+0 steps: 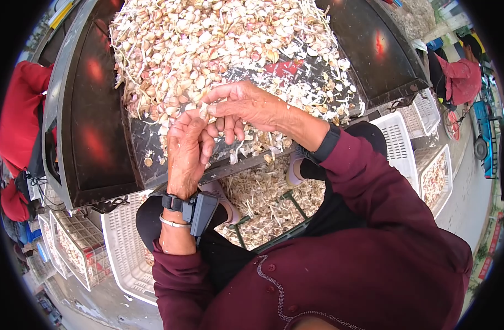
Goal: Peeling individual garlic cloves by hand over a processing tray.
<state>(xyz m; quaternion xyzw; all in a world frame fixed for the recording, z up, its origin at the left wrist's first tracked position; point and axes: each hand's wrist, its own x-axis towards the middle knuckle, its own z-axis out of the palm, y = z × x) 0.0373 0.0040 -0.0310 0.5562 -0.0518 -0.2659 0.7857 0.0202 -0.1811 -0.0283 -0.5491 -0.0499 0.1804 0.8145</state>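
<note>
Both hands meet above the front part of a dark metal tray, with a garlic clove (204, 110) pinched between them. My left hand (188, 142) has its thumb and forefinger on the clove, the other fingers loosely curled. From the right, my right hand (245, 105) reaches across and grips the same clove with thumb and forefinger. Beyond the hands spreads a large heap of garlic cloves (186, 53), mixed with dry stems. White peelings (318, 88) lie scattered to the right of the heap. The clove is partly hidden by my fingers.
Raised metal walls (97, 107) bound the tray at left and right. White plastic baskets (126, 247) stand on both sides, one basket (435, 179) at right holding garlic. Husks (256, 185) cover the ground between my feet. People in red sit at left (22, 115) and right (462, 78).
</note>
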